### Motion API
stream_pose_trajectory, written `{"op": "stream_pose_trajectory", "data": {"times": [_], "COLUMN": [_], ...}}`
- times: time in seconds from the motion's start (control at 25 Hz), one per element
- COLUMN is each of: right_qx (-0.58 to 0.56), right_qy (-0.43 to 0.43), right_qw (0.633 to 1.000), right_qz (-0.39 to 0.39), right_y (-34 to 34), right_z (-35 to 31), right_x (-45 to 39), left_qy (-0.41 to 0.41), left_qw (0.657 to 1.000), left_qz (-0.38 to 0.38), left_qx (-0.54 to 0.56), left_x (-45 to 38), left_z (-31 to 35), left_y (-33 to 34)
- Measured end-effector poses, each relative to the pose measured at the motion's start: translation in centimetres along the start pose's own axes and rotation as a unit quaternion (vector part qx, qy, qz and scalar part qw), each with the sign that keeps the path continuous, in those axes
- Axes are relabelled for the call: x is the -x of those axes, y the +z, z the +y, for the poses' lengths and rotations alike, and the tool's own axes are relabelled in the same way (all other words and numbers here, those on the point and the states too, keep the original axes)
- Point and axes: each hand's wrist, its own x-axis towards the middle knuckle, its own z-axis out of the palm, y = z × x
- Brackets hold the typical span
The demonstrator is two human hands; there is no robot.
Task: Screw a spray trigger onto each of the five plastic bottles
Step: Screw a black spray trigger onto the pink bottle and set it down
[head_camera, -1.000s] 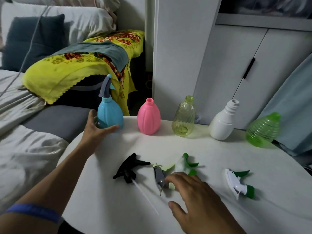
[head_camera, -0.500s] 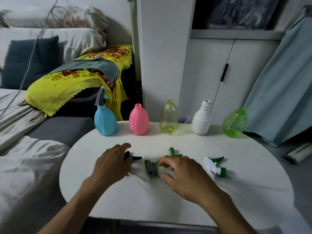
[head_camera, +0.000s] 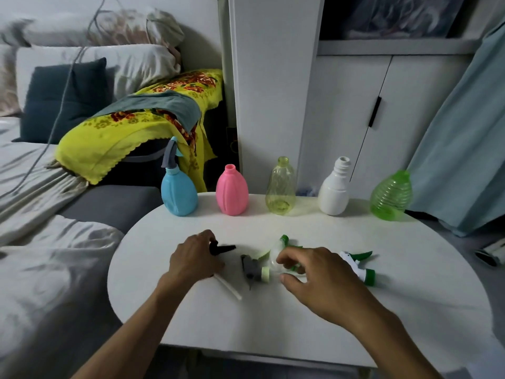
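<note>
Five bottles stand in a row at the far edge of the white table (head_camera: 300, 318): a blue bottle (head_camera: 179, 196) with a grey trigger screwed on, then open-necked pink (head_camera: 232, 191), clear yellow (head_camera: 280, 190), white (head_camera: 334, 192) and green (head_camera: 390, 198) bottles. My left hand (head_camera: 195, 258) covers a black trigger (head_camera: 224, 248), fingers curled over it; its white tube (head_camera: 228, 287) pokes out below. My right hand (head_camera: 314, 274) pinches a clear trigger with green parts (head_camera: 284, 240) between thumb and forefinger. A grey trigger with a pale green collar (head_camera: 252, 269) lies between my hands. A white and green trigger (head_camera: 360, 265) lies to the right.
A bed with grey sheets (head_camera: 41, 255) presses against the table's left side, with a yellow floral cloth (head_camera: 123, 132) behind the blue bottle. White cupboards (head_camera: 355, 119) and a pale blue curtain (head_camera: 459, 146) stand close behind the bottle row.
My left hand left the blue bottle and came down onto the black trigger. My right hand shifted from the grey trigger to the clear green one. The view pulled back.
</note>
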Motion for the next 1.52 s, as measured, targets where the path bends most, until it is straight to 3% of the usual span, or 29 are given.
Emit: {"op": "stream_pose_trajectory", "data": {"times": [0.08,0.12,0.2,0.28,0.32,0.4,0.68,0.8,0.88,0.96,1.08,1.32,1.52], "right_qx": [-0.202,-0.334,-0.553,-0.682,-0.710,-0.732,-0.782,-0.752,-0.697,-0.648,-0.584,-0.593,-0.585], "right_qy": [0.055,0.103,0.218,0.294,0.305,0.307,0.271,0.257,0.242,0.219,0.208,0.182,0.172], "right_qw": [0.977,0.936,0.804,0.662,0.623,0.597,0.561,0.601,0.657,0.694,0.736,0.732,0.726], "right_qz": [0.025,0.035,-0.008,-0.099,-0.122,-0.110,0.002,0.085,0.158,0.225,0.272,0.281,0.318], "right_y": [-0.4,-0.5,-0.2,0.6,1.0,1.6,2.2,0.8,-0.8,-2.2,-3.2,-3.4,-4.9], "right_z": [0.0,-0.2,-0.8,-1.9,-2.3,-2.5,-3.0,-1.8,-0.3,1.0,2.4,4.1,4.7], "right_x": [-0.6,-0.9,-1.5,-1.7,-1.7,-1.9,-1.8,-2.1,-2.2,-2.1,-1.8,-2.6,-2.5], "left_qy": [-0.026,-0.029,0.010,0.076,0.115,0.163,0.237,0.166,0.075,0.013,0.018,0.061,0.129], "left_qw": [0.973,0.924,0.817,0.766,0.764,0.774,0.742,0.732,0.777,0.848,0.913,0.906,0.922], "left_qz": [-0.006,-0.026,-0.083,-0.151,-0.176,-0.181,-0.226,-0.179,-0.036,0.112,0.176,0.187,0.239], "left_qx": [0.231,0.379,0.570,0.620,0.610,0.584,0.586,0.636,0.624,0.518,0.368,0.375,0.275], "left_x": [-0.3,0.1,1.6,3.3,4.1,4.9,4.7,1.8,-1.3,-4.7,-9.5,-14.7,-11.5], "left_z": [0.1,0.6,2.1,3.9,4.8,6.0,6.8,5.9,4.8,3.8,3.6,4.4,4.1], "left_y": [-2.0,-3.0,-3.8,-3.1,-2.6,-2.2,-1.3,-2.0,-2.5,-2.2,-0.1,2.6,1.6]}}
